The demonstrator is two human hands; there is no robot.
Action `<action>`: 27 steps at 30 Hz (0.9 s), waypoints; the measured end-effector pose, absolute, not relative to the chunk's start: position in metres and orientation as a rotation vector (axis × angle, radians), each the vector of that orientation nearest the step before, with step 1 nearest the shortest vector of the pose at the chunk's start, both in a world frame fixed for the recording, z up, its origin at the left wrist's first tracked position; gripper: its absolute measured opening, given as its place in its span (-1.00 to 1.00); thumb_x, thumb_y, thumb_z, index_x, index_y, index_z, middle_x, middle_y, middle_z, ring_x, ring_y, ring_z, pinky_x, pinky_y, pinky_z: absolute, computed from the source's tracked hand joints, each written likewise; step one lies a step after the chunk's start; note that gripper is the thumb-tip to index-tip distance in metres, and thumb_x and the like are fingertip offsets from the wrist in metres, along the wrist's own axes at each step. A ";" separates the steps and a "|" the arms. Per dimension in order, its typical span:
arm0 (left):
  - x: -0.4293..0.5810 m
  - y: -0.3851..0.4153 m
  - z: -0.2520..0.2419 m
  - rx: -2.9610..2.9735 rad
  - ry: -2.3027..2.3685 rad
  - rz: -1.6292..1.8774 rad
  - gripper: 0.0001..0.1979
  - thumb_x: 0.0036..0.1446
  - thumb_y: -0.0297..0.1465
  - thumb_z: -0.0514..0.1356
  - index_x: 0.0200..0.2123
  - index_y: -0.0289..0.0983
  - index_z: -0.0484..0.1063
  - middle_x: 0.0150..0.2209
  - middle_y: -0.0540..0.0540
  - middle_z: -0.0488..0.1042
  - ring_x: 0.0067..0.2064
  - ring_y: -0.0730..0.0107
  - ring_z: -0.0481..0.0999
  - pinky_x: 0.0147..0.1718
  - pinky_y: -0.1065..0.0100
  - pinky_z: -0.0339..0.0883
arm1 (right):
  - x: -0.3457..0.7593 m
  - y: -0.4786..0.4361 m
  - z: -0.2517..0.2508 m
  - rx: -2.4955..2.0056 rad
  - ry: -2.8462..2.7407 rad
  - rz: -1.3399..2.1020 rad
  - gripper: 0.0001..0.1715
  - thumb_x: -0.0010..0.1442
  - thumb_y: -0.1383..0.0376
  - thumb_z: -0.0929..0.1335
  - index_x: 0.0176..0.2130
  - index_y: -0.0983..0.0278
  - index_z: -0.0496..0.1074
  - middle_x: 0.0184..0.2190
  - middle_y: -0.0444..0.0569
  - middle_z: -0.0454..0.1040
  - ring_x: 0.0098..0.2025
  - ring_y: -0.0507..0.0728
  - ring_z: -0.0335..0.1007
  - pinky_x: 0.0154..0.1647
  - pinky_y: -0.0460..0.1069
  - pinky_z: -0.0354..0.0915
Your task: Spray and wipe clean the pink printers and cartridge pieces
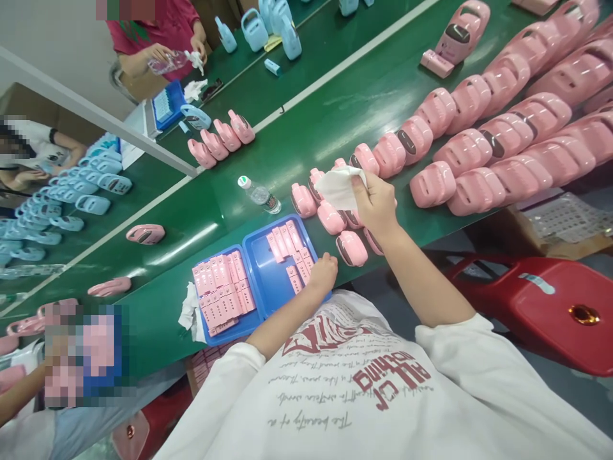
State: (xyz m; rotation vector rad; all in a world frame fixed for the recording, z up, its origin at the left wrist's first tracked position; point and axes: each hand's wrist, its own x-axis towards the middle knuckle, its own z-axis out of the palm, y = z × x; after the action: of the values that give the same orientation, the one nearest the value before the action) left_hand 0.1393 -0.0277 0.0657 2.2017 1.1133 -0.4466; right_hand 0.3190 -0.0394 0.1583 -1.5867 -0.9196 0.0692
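Observation:
My right hand (378,203) pinches a white cloth or tissue (339,186) between thumb and fingers, held over a cluster of pink plastic housings (352,248). The cloth hides part of several of them. Low at the right side of a blue tray (274,306), my left hand (324,273) is curled closed; whatever may be inside its fingers is hidden. Small pink rectangular parts (302,263) lie in that tray beside it. A second blue tray (209,340), adjoining on the left, is stacked with more pink rectangular parts (223,287).
A clear bottle (261,193) stands behind the trays. Rows of pink housings (522,176) fill the right of the green conveyor (335,92). Across a metal rail (96,112), people work among light-blue housings (90,176). A red stool (546,313) is at my right.

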 end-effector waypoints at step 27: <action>0.036 0.002 0.216 0.639 0.769 0.648 -0.43 -0.03 0.06 0.28 -0.28 -0.38 0.45 -0.54 -0.05 0.50 -0.68 0.56 0.35 -0.72 0.50 0.16 | 0.221 -0.046 0.207 -1.042 -0.213 0.896 -0.56 -0.16 0.12 0.54 -0.25 0.21 0.50 -0.26 -0.12 0.59 -0.08 0.20 0.53 0.02 0.12 0.46</action>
State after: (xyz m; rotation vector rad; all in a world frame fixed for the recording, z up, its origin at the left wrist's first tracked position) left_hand 0.0360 0.0020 0.2162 0.6386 0.7687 0.6484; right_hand 0.2212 -0.0463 0.2067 -1.0422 -0.2131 0.8962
